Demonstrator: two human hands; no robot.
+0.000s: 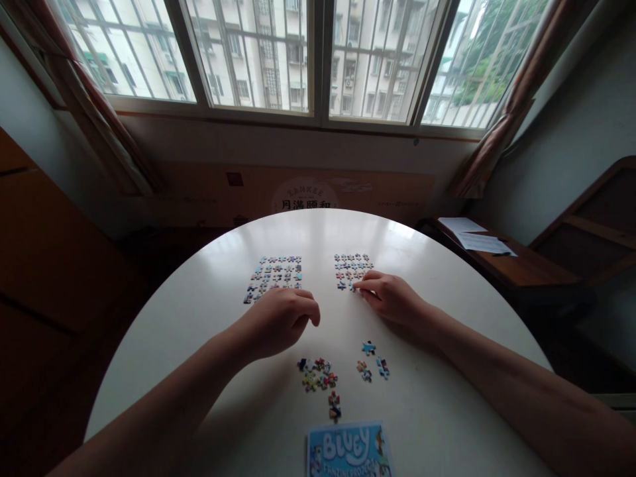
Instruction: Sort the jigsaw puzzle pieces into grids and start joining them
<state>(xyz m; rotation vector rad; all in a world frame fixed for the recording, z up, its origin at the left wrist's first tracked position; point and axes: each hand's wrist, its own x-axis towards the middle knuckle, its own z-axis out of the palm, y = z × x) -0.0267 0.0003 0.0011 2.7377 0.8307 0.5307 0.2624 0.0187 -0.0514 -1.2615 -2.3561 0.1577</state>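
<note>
My right hand (392, 296) reaches to the lower edge of the right-hand grid of jigsaw pieces (353, 265). Its fingertips pinch a small light-blue puzzle piece (352, 287) at the end of the bottom row. Above the table, just below the left-hand grid of jigsaw pieces (278, 268), my left hand (285, 319) is curled closed, and whatever it may hold is hidden. It covers part of that grid's lower rows. Nearer to me lie a loose cluster of puzzle pieces (318, 375) and, to its right, several mostly blue pieces (368, 348).
A blue Bluey box or card (348, 450) lies at the near edge, with joined pieces (334, 405) just above it. The round white table (199, 371) has a curved edge. Papers (477, 240) and a pen rest on a wooden desk (531, 265) at right.
</note>
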